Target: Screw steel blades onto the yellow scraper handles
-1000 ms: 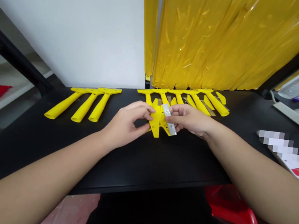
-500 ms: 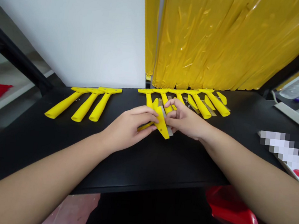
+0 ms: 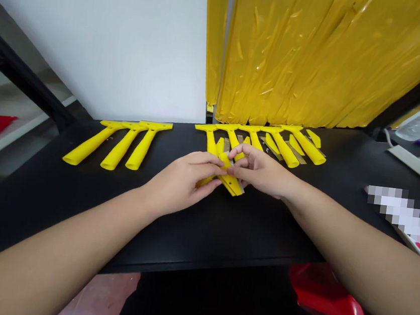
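Observation:
Near the middle of the black table, my left hand (image 3: 189,179) is closed around a yellow scraper (image 3: 233,185), its thumb below and its fingers on top. A strip of grey metal blade shows along the scraper's right edge. My right hand (image 3: 257,169) pinches the upper right side of the same scraper, with thumb and index finger at the blade edge. Most of the handle is hidden by my left hand. Just beyond my hands lie several yellow scraper handles (image 3: 285,148), with loose yellow plates (image 3: 297,144) and metal blades among them.
Three yellow T-shaped handles (image 3: 143,146) lie to the left on the black table (image 3: 202,227). A white panel (image 3: 132,42) and yellow plastic sheeting (image 3: 290,50) stand behind. A red package (image 3: 331,292) sits below the table's front edge at right.
The scraper has turned slightly in my hands, so its head now shows two yellow layers and less blade. My right fingers have moved a little over its upper edge.

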`<state>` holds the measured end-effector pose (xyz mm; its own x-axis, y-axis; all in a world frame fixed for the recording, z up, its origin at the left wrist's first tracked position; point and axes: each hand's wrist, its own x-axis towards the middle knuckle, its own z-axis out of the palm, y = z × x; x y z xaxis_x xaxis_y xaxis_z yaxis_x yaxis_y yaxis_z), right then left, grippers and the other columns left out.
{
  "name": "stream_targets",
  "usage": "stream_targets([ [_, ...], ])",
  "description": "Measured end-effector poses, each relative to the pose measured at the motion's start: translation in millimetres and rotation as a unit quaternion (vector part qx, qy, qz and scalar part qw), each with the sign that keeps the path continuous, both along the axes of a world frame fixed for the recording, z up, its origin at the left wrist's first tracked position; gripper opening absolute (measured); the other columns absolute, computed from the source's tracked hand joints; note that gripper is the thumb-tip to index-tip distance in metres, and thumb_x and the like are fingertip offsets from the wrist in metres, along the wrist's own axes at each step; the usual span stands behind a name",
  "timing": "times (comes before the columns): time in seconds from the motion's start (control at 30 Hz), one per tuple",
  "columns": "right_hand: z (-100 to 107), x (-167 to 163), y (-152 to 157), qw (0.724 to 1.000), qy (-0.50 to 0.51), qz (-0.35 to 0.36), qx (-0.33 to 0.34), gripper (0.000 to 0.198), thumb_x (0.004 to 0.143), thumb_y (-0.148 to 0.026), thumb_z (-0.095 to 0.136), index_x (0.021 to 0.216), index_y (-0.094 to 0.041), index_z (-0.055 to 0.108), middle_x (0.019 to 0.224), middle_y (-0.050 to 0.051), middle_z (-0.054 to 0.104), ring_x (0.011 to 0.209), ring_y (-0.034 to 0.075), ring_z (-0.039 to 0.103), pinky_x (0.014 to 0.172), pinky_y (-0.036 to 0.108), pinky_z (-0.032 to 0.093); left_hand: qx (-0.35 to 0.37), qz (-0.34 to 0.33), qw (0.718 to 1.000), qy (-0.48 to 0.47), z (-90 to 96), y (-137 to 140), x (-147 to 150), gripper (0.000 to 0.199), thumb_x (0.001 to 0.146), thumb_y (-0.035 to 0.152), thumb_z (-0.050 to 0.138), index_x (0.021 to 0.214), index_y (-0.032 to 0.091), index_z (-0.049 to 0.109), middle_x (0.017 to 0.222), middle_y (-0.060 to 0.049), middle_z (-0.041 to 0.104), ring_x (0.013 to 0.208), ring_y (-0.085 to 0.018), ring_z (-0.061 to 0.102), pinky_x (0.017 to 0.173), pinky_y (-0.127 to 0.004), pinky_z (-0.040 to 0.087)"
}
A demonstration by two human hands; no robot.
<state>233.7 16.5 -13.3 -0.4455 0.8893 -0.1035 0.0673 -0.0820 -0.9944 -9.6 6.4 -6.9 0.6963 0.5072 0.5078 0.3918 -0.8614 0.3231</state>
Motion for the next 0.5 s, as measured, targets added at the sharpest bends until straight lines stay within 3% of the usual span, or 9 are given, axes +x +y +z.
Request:
stream_targets([
  [0.23,1.7,2.8,0.0,1.0,0.016,0.007,0.0,0.057,0.081,-0.035,0.092,0.111,-0.026,0.045,0.07,-0.009,0.069,0.06,0.012,0.065,0.06,0.025,0.056,-0.066,0.029,0.997,-0.027,3.3,-2.9,-0.5,0.012,0.101,0.027,0.067,0.11,0.023,0.075,0.124,-0.01,0.07,0.114,-0.024,0.073,0.102,-0.041,0.064],
  [0.3,2.4,2.6,-0.2,1.0,0.013,0.001,0.008,0.058,0.08,-0.035,0.092,0.112,-0.026,0.045,0.072,-0.009,0.07,0.061,0.013,0.066,0.061,0.026,0.055,-0.134,0.062,0.987,-0.06,2.2,-4.3,-0.5,0.017,0.098,0.032,0.072,0.112,0.023,0.069,0.12,-0.009,0.07,0.106,-0.023,0.074,0.086,-0.037,0.068],
  [0.4,1.6,1.7,-1.1,0.999,0.002,-0.005,0.049,0.053,0.082,-0.037,0.09,0.11,-0.026,0.047,0.072,-0.008,0.069,0.058,0.012,0.061,0.057,0.025,0.049,-0.266,0.094,0.954,-0.096,-1.7,-5.1,-0.5,0.038,0.095,0.039,0.077,0.124,0.024,0.058,0.104,-0.005,0.073,0.079,-0.018,0.075,0.061,-0.029,0.063],
  [0.5,-0.3,0.4,-2.5,0.995,-0.006,-0.012,0.096,0.046,0.085,-0.04,0.088,0.106,-0.025,0.05,0.072,-0.007,0.068,0.057,0.01,0.056,0.054,0.025,0.04,-0.353,0.08,0.924,-0.121,-5.4,-4.7,0.3,0.046,0.095,0.04,0.077,0.131,0.024,0.054,0.092,-0.001,0.071,0.066,-0.016,0.073,0.056,-0.028,0.061],
])
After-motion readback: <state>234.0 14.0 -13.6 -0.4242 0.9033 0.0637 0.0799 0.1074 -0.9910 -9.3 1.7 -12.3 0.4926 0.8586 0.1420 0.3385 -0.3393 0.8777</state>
